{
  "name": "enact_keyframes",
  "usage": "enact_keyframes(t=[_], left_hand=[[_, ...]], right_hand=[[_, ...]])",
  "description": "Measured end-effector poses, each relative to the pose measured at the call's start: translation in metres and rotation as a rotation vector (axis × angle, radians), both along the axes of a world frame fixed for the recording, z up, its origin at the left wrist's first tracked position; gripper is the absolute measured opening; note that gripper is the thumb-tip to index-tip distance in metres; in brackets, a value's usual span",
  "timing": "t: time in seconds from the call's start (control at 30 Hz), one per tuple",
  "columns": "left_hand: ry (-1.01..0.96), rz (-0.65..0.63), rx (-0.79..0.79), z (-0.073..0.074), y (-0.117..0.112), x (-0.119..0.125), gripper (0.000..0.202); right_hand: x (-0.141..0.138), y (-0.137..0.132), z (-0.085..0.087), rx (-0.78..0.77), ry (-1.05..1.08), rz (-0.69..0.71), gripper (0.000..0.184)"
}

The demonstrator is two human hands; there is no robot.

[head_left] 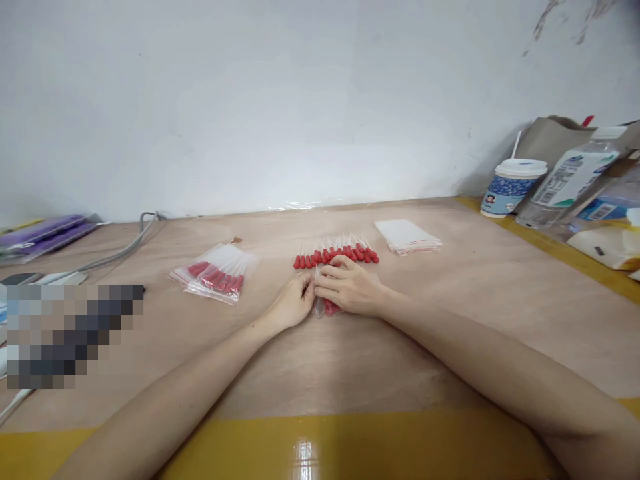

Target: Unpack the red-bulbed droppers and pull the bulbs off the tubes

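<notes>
A clear plastic zip bag [319, 308] lies on the table between my hands, with a red rubber bulb [331, 307] showing inside it. My left hand [291, 304] pinches the bag's left edge, its fingers curled. Over the top and right of the bag, my right hand [354, 288] has bent fingers that grip it and hide much of it. Just beyond my hands is a row of droppers [334, 253] with red bulbs toward me and thin pale tubes pointing away. Several bags of red-bulbed droppers [215, 275] lie overlapping at the left.
A stack of flat zip bags [407, 235] lies right of the row. At the far right stand a paper cup [513, 190] with a straw and a plastic bottle [570, 179]. Purple packets [50, 233] and a grey cable [125, 250] occupy the left. A wall [300, 107] closes the back.
</notes>
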State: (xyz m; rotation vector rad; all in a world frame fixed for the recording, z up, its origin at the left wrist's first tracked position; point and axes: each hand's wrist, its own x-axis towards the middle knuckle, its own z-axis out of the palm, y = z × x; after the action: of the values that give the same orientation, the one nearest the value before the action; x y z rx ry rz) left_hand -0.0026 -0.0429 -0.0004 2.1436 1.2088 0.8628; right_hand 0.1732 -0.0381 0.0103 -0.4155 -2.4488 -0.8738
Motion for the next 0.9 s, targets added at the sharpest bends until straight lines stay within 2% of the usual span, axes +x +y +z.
enact_keyframes(t=[0.3,0.43,0.53,0.67,0.8,0.9], left_hand=[[0.111,-0.048,0.073,0.005,-0.001,0.0,0.017],[0.11,0.0,0.045,0.009,-0.001,-0.002,0.015],[0.101,-0.016,-0.048,0.01,0.001,-0.005,0.018],[0.081,0.069,-0.068,0.005,0.006,-0.011,0.016],[-0.001,0.152,0.014,-0.005,0.007,-0.014,0.008],[0.026,0.156,0.123,-0.008,0.005,-0.015,0.007]], right_hand=[[-0.001,-0.002,0.002,0.012,-0.026,0.002,0.024],[0.002,-0.006,0.012,0.003,0.012,-0.027,0.024],[0.005,-0.008,0.021,-0.039,0.028,-0.023,0.023],[0.008,-0.007,0.021,-0.147,0.108,0.025,0.019],[0.019,-0.009,0.012,-0.337,0.292,-0.14,0.016],[0.033,-0.015,0.003,-0.529,0.356,-0.223,0.018]])
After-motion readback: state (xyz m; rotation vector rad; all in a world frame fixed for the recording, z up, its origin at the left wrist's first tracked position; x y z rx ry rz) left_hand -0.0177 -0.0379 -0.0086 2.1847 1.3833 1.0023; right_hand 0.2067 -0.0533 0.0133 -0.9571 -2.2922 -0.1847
